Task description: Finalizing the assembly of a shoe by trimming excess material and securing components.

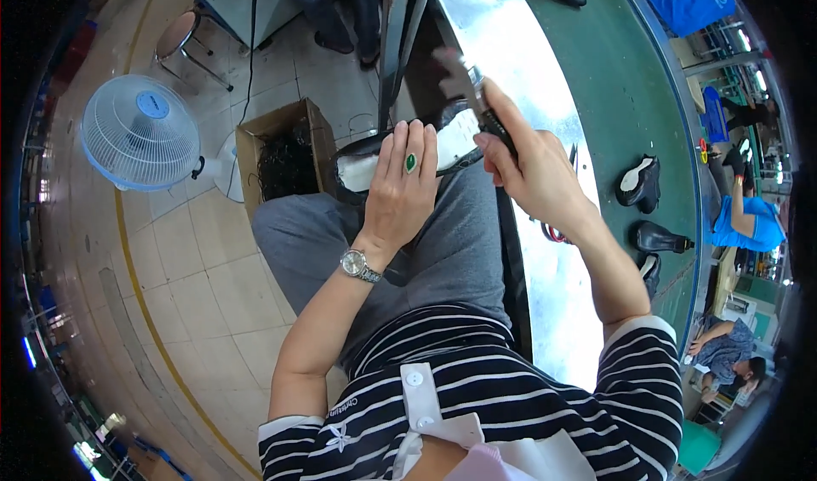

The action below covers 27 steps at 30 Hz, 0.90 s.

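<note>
Across my lap lies a black shoe (459,137) turned bottom up, its white underside showing at both ends. Over its middle is my left hand (403,171), fingers side by side and pressing it down; the thumb is hidden. A green-stoned ring and a wristwatch (360,265) are on that hand and wrist. My right hand (533,159) is closed round the dark handle of a hammer-like tool (468,81), raised just above the shoe's far right end. Motion smears the tool's metal head, so its exact shape is unclear.
At my right runs a shiny metal ledge (549,302) with red-handled scissors (555,233). Beyond it, a green conveyor belt (596,107) carries several black shoes (659,237). A cardboard box of black scraps (247,153) and a fan (140,132) stand left; a metal post (395,39) rises ahead.
</note>
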Motion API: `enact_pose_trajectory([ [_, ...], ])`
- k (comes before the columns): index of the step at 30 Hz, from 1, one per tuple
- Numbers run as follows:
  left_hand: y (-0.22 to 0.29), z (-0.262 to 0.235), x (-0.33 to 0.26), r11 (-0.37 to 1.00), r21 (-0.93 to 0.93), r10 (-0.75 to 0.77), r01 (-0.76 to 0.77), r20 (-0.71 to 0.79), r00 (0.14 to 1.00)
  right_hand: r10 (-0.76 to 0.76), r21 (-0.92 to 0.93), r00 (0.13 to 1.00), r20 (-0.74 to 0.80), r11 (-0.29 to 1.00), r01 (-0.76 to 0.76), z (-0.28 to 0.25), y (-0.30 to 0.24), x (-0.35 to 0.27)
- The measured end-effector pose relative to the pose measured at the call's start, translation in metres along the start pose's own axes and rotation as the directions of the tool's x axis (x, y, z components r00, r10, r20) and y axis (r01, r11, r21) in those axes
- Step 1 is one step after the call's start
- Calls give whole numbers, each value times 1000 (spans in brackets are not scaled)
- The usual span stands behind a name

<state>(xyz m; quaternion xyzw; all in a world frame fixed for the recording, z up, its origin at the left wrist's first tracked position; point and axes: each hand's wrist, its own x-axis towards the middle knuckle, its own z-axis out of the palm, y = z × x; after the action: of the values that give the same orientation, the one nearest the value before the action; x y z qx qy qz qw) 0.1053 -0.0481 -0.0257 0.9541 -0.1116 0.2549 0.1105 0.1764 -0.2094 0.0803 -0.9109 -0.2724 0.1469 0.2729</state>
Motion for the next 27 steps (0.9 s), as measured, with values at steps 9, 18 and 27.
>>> enact_pose_trajectory([
  [9, 1, 1, -1, 999, 48, 25, -23, -43, 999, -179, -220, 984, 6, 960, 175, 8, -4, -5],
  [18, 1, 3, -4, 998, 31, 54, -51, -97, 994, -131, -319, 991, -18, 940, 118, 16, -9, -8],
  [27, -4, -35, 3, 969, 138, -225, 205, 146, 963, -28, -470, 989, 146, 878, 94, 15, -11, 5],
])
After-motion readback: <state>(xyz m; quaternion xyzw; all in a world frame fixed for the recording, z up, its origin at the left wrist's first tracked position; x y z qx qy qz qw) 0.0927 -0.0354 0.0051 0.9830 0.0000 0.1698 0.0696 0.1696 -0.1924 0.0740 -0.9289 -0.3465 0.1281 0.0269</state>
